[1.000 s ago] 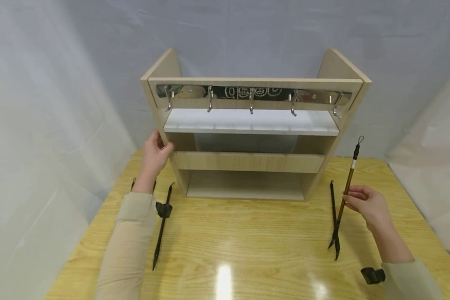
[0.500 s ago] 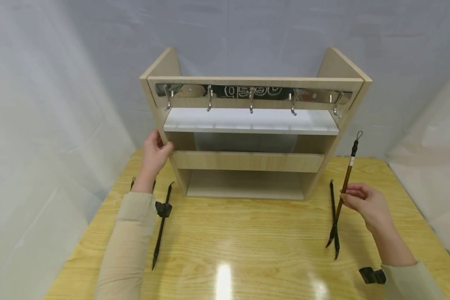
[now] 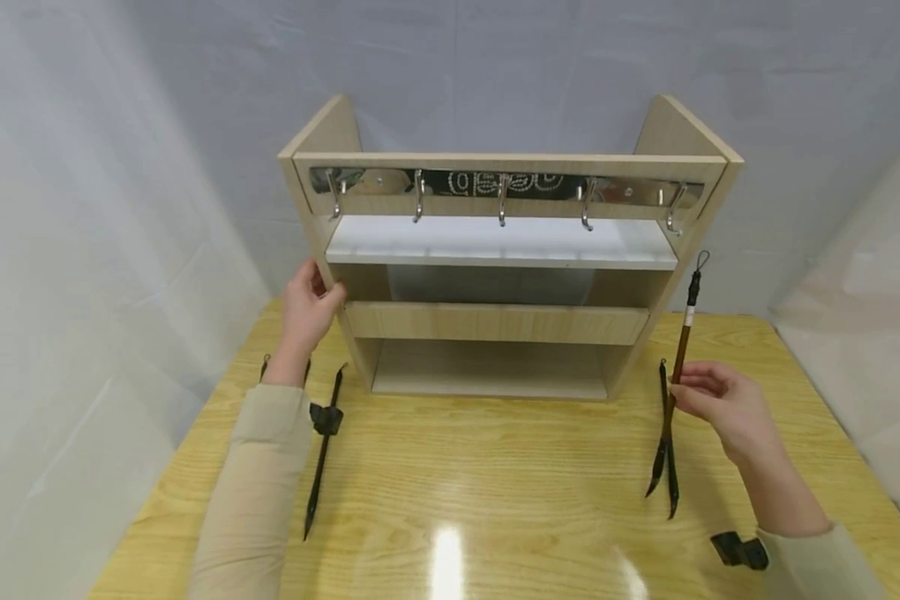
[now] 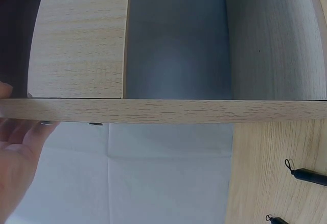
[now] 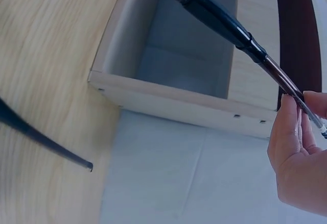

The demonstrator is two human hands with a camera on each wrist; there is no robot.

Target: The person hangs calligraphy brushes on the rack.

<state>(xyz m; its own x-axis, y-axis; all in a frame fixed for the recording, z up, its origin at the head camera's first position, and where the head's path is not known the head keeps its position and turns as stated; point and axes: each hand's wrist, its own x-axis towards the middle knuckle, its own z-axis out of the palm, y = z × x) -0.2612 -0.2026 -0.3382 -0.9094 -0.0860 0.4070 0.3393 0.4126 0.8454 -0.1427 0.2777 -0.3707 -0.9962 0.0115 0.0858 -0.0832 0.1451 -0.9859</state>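
A brown writing brush (image 3: 682, 346) is pinched between the thumb and fingers of my right hand (image 3: 727, 408), its hanging loop up and its dark bristle tip down. In the right wrist view the bristles of that brush (image 5: 219, 17) point away from the hand. Below it, a black brush (image 3: 672, 483) lies on the table, partly covered by the held one. My left hand (image 3: 307, 312) grips the left side panel of a light wooden shelf (image 3: 495, 323), thumb at the front edge. In the left wrist view the fingers (image 4: 20, 132) reach around the panel's outer side.
A metal rail with several hooks (image 3: 502, 187) runs along the shelf's top front. On the wooden table's (image 3: 495, 467) left side lies another black brush (image 3: 317, 475); further brush ends (image 3: 265, 365) show beside my left arm. Pale sheeting (image 3: 495, 75) hangs behind and at both sides.
My right hand has shifted slightly left and up with the brown brush, which now stands a little more upright and nearer the shelf. My left hand stays on the panel.
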